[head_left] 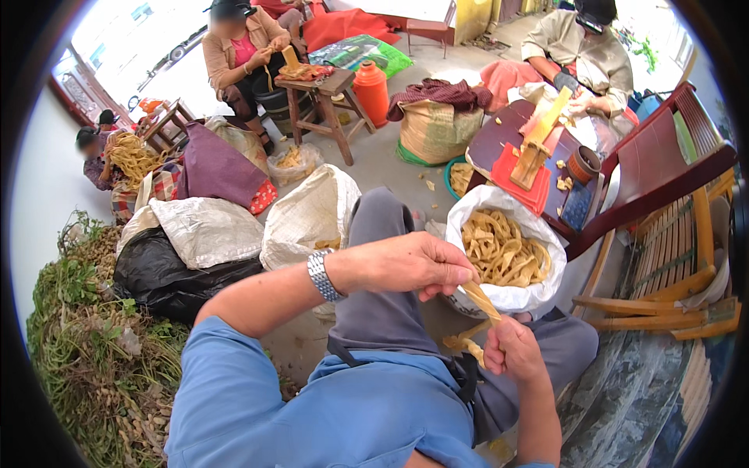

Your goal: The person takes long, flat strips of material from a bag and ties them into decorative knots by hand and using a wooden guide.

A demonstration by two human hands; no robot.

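Observation:
A long, limp yellow-tan strip [482,301], whose exact kind I cannot tell, is stretched between my two hands above my lap. My left hand [417,265], below a metal watch, pinches its upper end between thumb and fingers. Lower and to the right, my right hand [515,349] is closed round the other part, with a loose curled end hanging beside it. Just beyond my hands stands a white sack [555,274] with its mouth rolled down, filled with similar strips [505,248]. To the left of my knee, another white woven sack [300,222] gapes with a few yellowish pieces inside.
Heaped plants with peanuts [109,374] lie at left, beside a black bag [175,273]. A wooden chair [663,273] stands at right. Beyond are a round table [499,136] with a wooden board, an orange flask [370,93], a stool [335,82] and several people working.

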